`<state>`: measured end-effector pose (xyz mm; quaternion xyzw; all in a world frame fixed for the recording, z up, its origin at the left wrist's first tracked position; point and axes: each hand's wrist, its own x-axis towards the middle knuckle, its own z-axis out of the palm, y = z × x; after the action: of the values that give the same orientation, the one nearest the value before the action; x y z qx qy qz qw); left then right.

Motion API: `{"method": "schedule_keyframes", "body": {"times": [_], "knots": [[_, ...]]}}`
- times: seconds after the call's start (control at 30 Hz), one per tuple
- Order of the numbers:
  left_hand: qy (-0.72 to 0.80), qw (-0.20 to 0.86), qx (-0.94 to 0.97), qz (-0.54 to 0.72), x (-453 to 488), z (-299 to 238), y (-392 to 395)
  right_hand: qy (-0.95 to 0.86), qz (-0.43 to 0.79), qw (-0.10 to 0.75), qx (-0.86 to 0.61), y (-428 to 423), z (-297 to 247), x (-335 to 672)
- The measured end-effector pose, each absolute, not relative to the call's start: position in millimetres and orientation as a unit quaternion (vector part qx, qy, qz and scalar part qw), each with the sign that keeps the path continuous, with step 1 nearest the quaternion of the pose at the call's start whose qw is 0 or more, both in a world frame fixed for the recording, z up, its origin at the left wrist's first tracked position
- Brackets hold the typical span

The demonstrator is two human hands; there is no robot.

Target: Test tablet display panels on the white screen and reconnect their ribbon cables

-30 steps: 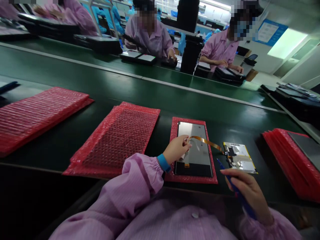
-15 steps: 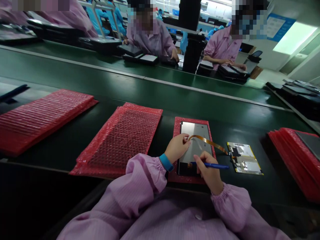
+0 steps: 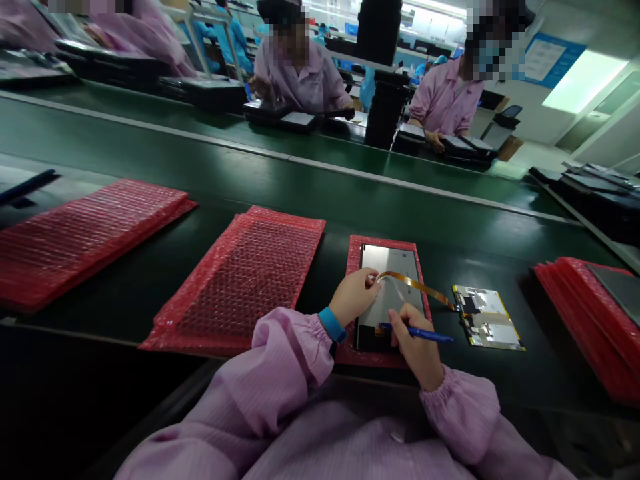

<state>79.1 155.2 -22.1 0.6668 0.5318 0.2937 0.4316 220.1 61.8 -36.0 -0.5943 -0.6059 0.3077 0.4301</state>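
A display panel (image 3: pixel 390 257) lies back side up on a red bubble-wrap bag (image 3: pixel 354 252). The end of an orange ribbon cable (image 3: pixel 417 285) is pinched in my left hand (image 3: pixel 354 293), over the panel's left side. That cable arches to the right and joins a flat silvery board or battery assembly (image 3: pixel 493 320) on the dark table. My right hand (image 3: pixel 419 343) holds a blue pen-like tool (image 3: pixel 430 334), its tip at the panel's lower edge beside a small copper-coloured connector (image 3: pixel 379 330). My fingers partly cover the panel.
Red bubble-wrap bags (image 3: pixel 245 280) lie to the left, with another stack (image 3: pixel 95 230) farther left. At right, a red stack (image 3: pixel 595 313) carries a dark panel. A green conveyor (image 3: pixel 320 193) runs behind, with co-workers (image 3: pixel 303 73) across it.
My right hand and the blue tool have shifted very slightly left. My left hand keeps its grip on the cable end. Across the conveyor, co-workers' hands have moved.
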Motion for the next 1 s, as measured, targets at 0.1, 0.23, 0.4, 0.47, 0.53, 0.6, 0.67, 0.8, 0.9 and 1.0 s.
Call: {"method": "schedule_keyframes", "body": {"times": [0.1,0.23,0.4,0.47,0.53,0.6,0.67,0.8,0.9,1.0], "knots": [[0.528,0.443,0.661,0.296,79.2,-22.6,156.1,-0.608,0.275,0.443,-0.599,59.1,-37.2,222.1],[0.523,0.458,0.651,0.303,79.5,-24.4,157.0,-0.614,0.183,0.466,-0.610,48.8,-36.2,243.5],[0.514,0.485,0.633,0.317,78.5,-26.4,158.8,-0.728,0.097,0.392,-0.554,35.0,-29.3,301.0],[0.507,0.499,0.626,0.319,77.5,-23.8,160.4,-0.767,0.075,0.345,-0.536,34.4,-29.9,321.3],[0.496,0.513,0.623,0.320,77.2,-17.0,160.5,-0.780,0.047,0.315,-0.539,38.0,-33.1,333.7],[0.476,0.528,0.627,0.320,78.4,-5.8,155.7,-0.775,0.014,0.305,-0.553,45.0,-37.4,337.7],[0.447,0.542,0.637,0.317,80.8,8.2,143.4,-0.759,0.002,0.319,-0.567,54.2,-40.8,336.7],[0.371,0.569,0.672,0.295,77.8,35.6,101.6,-0.689,0.046,0.399,-0.604,71.5,-42.4,342.7],[0.372,0.538,0.704,0.276,53.5,50.3,78.7,-0.595,0.077,0.456,-0.657,75.0,-40.3,364.1],[0.444,0.444,0.716,0.305,5.3,55.5,85.5,-0.496,0.135,0.502,-0.696,66.9,-38.5,389.9]]}}
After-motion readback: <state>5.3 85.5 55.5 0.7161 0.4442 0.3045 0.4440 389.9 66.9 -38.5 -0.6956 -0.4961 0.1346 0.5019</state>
